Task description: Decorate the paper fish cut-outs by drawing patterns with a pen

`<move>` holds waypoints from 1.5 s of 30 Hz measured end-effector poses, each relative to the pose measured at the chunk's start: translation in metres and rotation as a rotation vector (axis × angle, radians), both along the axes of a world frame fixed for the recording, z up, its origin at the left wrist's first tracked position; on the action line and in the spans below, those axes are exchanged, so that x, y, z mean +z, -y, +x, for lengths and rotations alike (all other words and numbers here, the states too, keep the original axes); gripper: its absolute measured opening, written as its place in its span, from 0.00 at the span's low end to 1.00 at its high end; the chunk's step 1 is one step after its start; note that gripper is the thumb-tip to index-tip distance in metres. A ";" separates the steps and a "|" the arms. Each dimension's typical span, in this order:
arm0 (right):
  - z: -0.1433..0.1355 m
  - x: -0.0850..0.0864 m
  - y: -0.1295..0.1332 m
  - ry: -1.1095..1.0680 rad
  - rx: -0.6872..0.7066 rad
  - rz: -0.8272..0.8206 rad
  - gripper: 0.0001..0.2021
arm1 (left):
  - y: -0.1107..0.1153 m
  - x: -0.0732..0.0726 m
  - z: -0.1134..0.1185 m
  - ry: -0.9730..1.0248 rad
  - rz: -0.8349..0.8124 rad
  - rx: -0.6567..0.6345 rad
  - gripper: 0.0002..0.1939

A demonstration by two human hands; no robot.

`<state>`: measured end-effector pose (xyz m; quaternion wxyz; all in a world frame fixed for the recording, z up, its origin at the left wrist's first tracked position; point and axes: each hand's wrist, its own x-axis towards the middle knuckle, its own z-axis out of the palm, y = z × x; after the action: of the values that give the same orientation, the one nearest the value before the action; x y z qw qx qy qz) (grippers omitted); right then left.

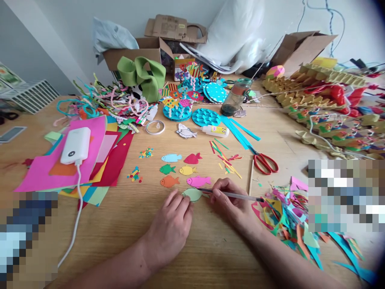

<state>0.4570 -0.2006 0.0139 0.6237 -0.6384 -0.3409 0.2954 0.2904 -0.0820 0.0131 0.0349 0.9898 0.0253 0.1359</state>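
On the light brown wooden tabletop, I see the left hand with its fingers laid out, fingertips resting on the left end of a pale green paper fish. That fish lies just below six differently coloured paper fish. I see the right hand, apart from the left, pinched around a slim translucent grey pen; whether its dark tip touches the fish, I cannot tell. Red-handled scissors lie farther back.

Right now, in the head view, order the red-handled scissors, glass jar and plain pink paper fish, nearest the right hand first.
1. Plain pink paper fish, ahead-left of the right hand.
2. Red-handled scissors, ahead-right.
3. Glass jar, farthest back.
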 end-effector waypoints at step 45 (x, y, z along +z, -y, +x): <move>0.005 -0.005 -0.003 0.093 -0.126 0.003 0.09 | 0.000 0.000 0.000 -0.049 0.028 0.003 0.18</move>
<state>0.4624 -0.1978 0.0094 0.6255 -0.6706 -0.3290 0.2253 0.2906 -0.0821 0.0132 0.0204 0.9932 0.0255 0.1120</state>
